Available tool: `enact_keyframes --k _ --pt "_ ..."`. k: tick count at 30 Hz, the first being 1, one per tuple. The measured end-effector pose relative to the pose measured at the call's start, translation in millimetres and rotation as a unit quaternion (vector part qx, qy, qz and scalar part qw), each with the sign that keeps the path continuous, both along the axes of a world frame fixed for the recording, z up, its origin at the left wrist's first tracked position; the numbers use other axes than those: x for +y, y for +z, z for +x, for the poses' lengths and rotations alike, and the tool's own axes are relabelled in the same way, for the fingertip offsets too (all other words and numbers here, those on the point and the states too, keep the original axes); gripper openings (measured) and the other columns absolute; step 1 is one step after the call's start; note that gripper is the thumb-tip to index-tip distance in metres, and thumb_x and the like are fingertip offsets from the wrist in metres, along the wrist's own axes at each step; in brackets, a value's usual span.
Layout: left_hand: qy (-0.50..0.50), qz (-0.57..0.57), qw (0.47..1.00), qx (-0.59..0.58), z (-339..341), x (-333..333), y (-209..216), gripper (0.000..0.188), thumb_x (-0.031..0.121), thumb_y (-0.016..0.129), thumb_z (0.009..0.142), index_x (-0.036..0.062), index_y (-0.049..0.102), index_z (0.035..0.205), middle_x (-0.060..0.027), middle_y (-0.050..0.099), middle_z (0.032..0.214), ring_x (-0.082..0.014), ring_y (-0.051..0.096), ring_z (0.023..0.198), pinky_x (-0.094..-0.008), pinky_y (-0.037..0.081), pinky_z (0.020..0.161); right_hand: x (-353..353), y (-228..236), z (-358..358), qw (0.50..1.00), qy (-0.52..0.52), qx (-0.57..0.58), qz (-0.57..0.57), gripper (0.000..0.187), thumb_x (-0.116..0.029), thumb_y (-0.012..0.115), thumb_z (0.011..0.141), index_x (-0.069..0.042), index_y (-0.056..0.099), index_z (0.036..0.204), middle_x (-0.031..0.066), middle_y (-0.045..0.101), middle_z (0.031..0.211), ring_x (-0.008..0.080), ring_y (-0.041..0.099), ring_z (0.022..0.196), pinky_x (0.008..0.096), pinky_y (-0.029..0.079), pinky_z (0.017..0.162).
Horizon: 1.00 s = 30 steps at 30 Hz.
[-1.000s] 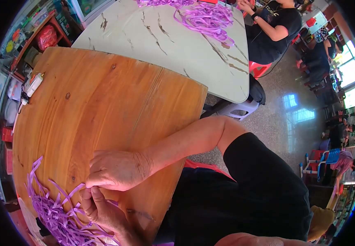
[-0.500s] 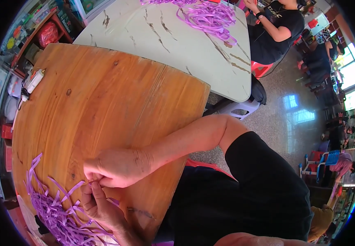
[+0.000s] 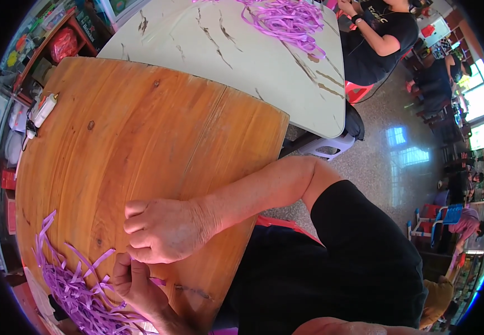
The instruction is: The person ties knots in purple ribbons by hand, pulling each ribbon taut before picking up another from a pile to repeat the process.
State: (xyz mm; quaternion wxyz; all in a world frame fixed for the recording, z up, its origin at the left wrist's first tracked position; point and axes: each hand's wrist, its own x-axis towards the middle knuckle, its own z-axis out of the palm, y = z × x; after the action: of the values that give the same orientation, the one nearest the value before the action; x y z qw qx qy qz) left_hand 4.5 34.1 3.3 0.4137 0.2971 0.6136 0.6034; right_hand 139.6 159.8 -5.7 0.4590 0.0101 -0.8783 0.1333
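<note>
My left hand [image 3: 137, 287] is at the lower left of the wooden table, its thumb and fingers pinched together. A short end of purple ribbon [image 3: 158, 281] sticks out beside its thumb. Just above it, my right hand [image 3: 166, 230] has its fingers curled, back of the hand up. Its lower fingers come right up to the left fingertips, and whatever they grip is hidden. A loose heap of purple ribbons [image 3: 80, 293] lies left of my left hand, with some strands reaching toward it.
The wooden table [image 3: 136, 128] adjoins a white marbled table [image 3: 197, 50] bearing another purple ribbon pile [image 3: 286, 25]. A white power strip [image 3: 44, 110] lies at the wooden table's far left edge. A person in black [image 3: 381, 42] sits beyond, at the right.
My right hand has rolled over, showing more of its back and knuckles, and shifted slightly right. My left hand stays nearly in place, fingers still pinched. The view has shifted slightly.
</note>
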Motion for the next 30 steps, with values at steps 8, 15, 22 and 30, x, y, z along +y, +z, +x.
enact_keyframes --k 8,15,22,30 --pt "-0.018 -0.044 0.994 -0.093 -1.4 4.7 0.5 0.008 -0.002 0.059 0.082 -0.0027 0.06 0.089 -0.0027 0.058 0.078 -0.0061 0.05 0.057 -0.0155 0.04 0.049 11.9 -4.4 -3.1 0.988 0.101 0.084 0.076 0.011 -0.012 0.061 0.069 -0.001 0.058 0.068 0.0017 0.044 0.058 0.0181 0.049 0.06 0.0326 0.042 0.062" --pt "-0.062 -0.024 0.978 -0.196 -10.5 -4.8 -8.3 0.013 -0.004 0.058 0.082 -0.0055 0.06 0.096 -0.0069 0.06 0.082 -0.0105 0.055 0.061 -0.0183 0.045 0.056 17.5 5.3 -5.1 0.986 0.138 0.076 0.048 0.011 -0.013 0.062 0.069 -0.003 0.057 0.07 0.0008 0.044 0.061 0.0181 0.05 0.063 0.0321 0.042 0.064" --pt "-0.027 0.018 0.992 -0.124 9.4 11.6 0.5 0.01 0.004 0.063 0.083 -0.0014 0.061 0.092 0.0 0.056 0.072 -0.0056 0.048 0.059 -0.0185 0.037 0.051 28.7 12.7 11.8 0.996 0.043 -0.044 -0.071 0.016 -0.012 0.072 0.067 -0.008 0.064 0.081 0.0019 0.058 0.074 0.0176 0.056 0.073 0.0317 0.044 0.065" --pt "0.024 0.001 0.993 -0.114 10.4 4.7 11.2 0.008 -0.001 0.062 0.082 -0.0001 0.062 0.09 0.0027 0.056 0.077 -0.0021 0.048 0.065 -0.0148 0.038 0.058 14.1 23.2 5.0 0.949 0.098 -0.114 -0.277 0.017 -0.004 0.075 0.07 -0.002 0.065 0.083 0.0056 0.061 0.073 0.0166 0.059 0.066 0.025 0.047 0.056"
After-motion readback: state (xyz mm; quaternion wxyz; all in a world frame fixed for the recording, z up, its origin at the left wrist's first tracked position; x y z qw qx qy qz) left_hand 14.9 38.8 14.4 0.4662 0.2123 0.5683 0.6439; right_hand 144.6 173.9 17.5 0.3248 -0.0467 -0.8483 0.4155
